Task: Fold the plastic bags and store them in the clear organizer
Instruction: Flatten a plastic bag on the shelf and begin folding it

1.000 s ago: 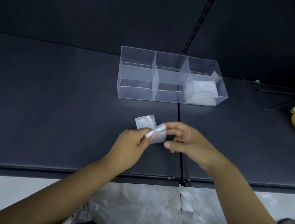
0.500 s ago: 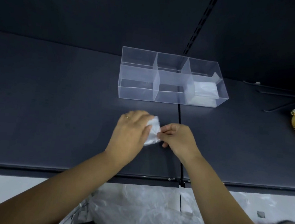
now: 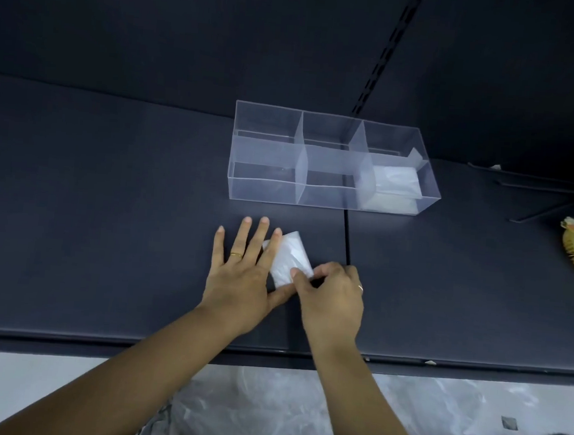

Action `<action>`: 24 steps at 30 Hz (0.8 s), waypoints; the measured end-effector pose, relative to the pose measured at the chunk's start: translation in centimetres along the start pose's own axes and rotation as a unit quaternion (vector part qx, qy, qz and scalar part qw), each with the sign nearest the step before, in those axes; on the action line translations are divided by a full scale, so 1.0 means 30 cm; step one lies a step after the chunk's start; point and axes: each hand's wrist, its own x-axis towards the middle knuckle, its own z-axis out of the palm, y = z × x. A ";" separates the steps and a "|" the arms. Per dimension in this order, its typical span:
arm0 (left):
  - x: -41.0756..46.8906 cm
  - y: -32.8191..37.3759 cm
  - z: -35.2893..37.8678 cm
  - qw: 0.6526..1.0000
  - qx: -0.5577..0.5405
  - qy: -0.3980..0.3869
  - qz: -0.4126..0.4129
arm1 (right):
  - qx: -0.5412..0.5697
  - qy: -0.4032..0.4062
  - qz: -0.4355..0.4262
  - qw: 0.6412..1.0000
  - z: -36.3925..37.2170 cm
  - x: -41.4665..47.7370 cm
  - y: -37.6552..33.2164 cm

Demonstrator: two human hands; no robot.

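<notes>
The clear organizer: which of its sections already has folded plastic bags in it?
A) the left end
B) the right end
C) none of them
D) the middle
B: folded white bags lie in the right-end section of the clear organizer, while its left and middle sections show only bare clear walls.

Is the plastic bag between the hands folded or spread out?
Folded: the plastic bag is a small flat rectangle on the dark shelf.
</notes>
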 end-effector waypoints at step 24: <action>0.021 0.028 -0.256 0.603 -0.779 -0.151 -0.081 | 0.280 -0.271 -0.104 0.915 -0.323 0.065 -0.052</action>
